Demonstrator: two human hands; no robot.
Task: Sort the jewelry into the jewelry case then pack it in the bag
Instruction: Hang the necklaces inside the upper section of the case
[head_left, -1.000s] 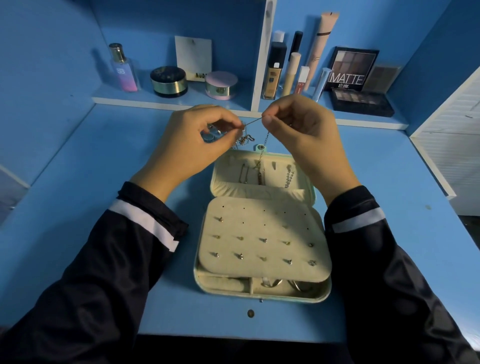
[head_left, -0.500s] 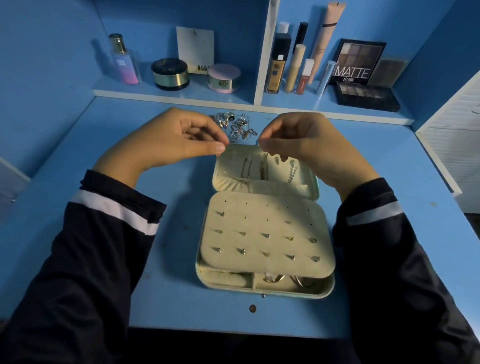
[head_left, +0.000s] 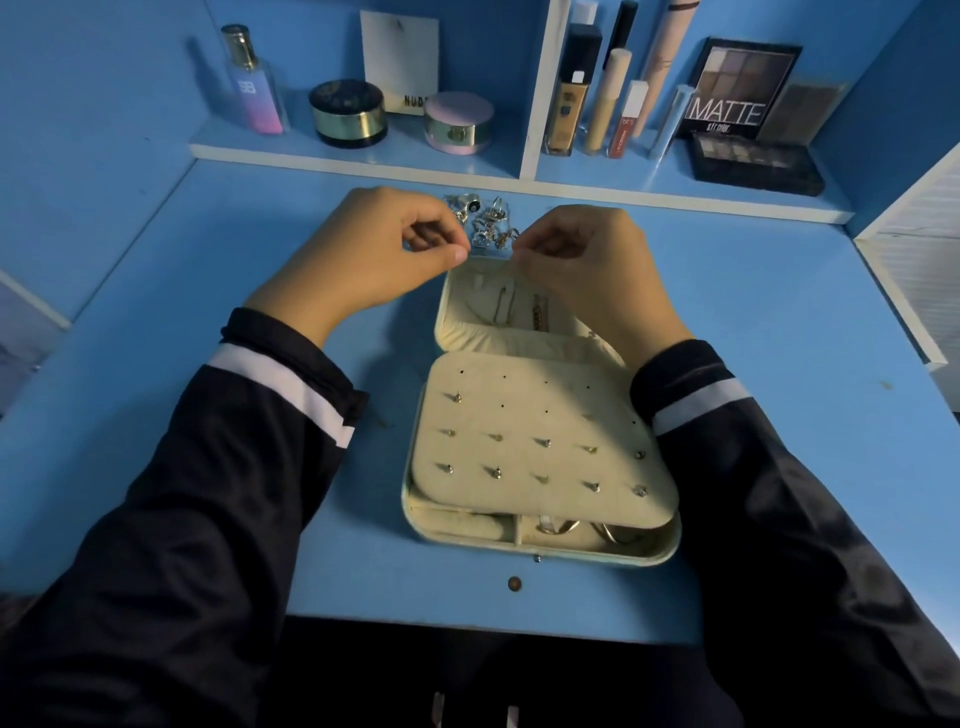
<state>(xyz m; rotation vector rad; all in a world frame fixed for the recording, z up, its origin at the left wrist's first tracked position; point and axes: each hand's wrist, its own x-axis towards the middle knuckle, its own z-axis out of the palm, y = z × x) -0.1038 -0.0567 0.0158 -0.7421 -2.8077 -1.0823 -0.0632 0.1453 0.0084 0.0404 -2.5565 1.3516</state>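
Note:
A cream jewelry case (head_left: 415, 525) lies open on the blue desk, its padded flap (head_left: 540, 447) studded with several earrings. Chains hang in the case's lid (head_left: 457, 306). Rings show in the front compartments. A small heap of loose silver jewelry (head_left: 485, 221) lies just behind the lid. My left hand (head_left: 374, 254) and my right hand (head_left: 587, 260) hover over the lid's far edge, fingertips pinched together as if on a thin chain that is too fine to make out between them.
A raised shelf (head_left: 363, 156) at the back carries a perfume bottle (head_left: 252, 83), two round compacts, several cosmetic tubes and eyeshadow palettes (head_left: 748, 119). A white slatted panel (head_left: 914, 270) stands at the right. A small brown spot (head_left: 514, 583) marks the desk's front edge.
Both hands have come down from above the case to its lid's far edge. The chain that was stretched and hanging between them no longer shows.

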